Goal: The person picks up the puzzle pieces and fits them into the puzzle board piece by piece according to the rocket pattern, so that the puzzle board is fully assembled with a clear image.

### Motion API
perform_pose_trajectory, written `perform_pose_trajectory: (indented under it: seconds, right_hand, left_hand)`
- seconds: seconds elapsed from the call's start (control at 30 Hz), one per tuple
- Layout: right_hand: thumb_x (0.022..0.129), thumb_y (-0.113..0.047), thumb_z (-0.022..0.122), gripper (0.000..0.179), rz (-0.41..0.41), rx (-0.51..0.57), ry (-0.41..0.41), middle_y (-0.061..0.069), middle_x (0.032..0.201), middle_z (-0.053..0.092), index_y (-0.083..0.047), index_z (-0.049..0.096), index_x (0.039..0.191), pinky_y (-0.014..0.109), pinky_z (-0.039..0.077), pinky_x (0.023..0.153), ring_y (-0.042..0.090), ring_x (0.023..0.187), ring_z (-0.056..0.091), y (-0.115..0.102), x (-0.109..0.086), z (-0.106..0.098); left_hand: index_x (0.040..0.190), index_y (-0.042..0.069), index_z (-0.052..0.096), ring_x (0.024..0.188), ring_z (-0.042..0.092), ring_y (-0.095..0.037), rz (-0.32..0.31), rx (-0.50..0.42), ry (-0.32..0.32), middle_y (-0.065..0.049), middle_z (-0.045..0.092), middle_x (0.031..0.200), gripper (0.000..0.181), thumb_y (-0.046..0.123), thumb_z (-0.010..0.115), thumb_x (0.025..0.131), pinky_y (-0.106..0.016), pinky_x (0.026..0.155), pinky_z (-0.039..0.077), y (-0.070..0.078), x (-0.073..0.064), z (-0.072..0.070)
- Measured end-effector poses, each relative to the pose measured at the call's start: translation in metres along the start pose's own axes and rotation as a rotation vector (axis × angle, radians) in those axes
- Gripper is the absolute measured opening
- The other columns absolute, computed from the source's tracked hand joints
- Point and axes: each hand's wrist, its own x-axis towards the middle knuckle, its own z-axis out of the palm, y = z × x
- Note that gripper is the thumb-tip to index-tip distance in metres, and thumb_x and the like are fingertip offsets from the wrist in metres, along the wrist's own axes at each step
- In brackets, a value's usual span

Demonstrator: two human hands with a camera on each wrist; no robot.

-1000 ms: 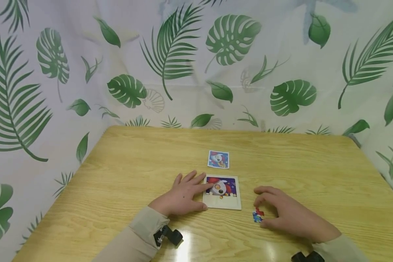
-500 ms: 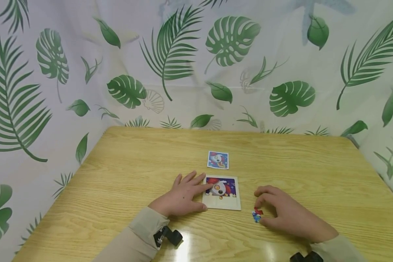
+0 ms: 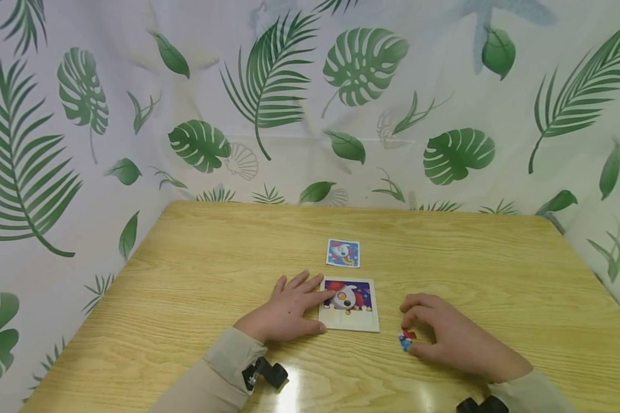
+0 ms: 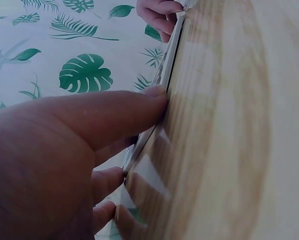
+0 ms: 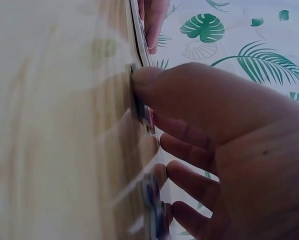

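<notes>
A square jigsaw board (image 3: 348,320) lies on the table, its upper part filled with a picture of a white character in red and its lower strip bare. My left hand (image 3: 284,310) lies spread at its left side. The index finger reaches onto the picture, and the thumb touches the lower left edge. To the right of the board, my right hand (image 3: 446,335) pinches a small red and blue puzzle piece (image 3: 405,341) between thumb and fingers, close over the table. The right wrist view shows the thumb on this piece and another puzzle piece (image 5: 153,205) by the other fingers.
A small square picture card (image 3: 343,253) with a similar character lies just behind the board. The wooden table (image 3: 227,241) ends at a leaf-printed cloth (image 3: 289,86) at the back and sides.
The puzzle piece at my right fingertips has turned slightly and shows narrower. My left hand stays in place on the board, and the whole head view has shifted a little.
</notes>
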Motion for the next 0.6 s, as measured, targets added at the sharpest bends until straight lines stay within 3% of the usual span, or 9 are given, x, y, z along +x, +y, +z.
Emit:
perform_pose_trajectory:
  seconds: [0.2,0.3,0.6]
  right_hand:
    - [0.086,-0.031,0.081,0.021,0.036,-0.003,0.049,-0.008,0.126,0.057,-0.034,0.064,0.097,0.052,0.044,0.104,0.025,0.127,0.052,-0.011,0.004,0.0]
    - [0.085,-0.031,0.082,0.021,0.032,0.012,0.083,-0.007,0.126,0.058,-0.031,0.066,0.098,0.049,0.044,0.105,0.021,0.123,0.052,-0.021,0.016,0.007]
    - [0.084,-0.03,0.083,0.023,0.028,0.08,0.156,0.0,0.129,0.058,-0.023,0.068,0.099,0.051,0.042,0.106,0.024,0.125,0.048,-0.055,0.055,0.027]
  left_hand:
    - [0.158,0.03,0.04,0.154,0.004,-0.033,0.016,0.003,0.007,-0.005,0.018,0.168,0.069,0.047,0.065,0.096,-0.064,0.117,-0.003,0.0,0.0,-0.001]
    - [0.157,0.03,0.04,0.154,0.004,-0.033,0.007,0.015,0.012,-0.005,0.018,0.168,0.069,0.047,0.066,0.095,-0.064,0.117,-0.003,-0.001,0.0,-0.001]
    - [0.157,0.029,0.041,0.154,0.005,-0.033,0.009,0.017,0.006,-0.004,0.019,0.168,0.069,0.05,0.064,0.096,-0.065,0.117,-0.002,-0.001,0.001,0.001]
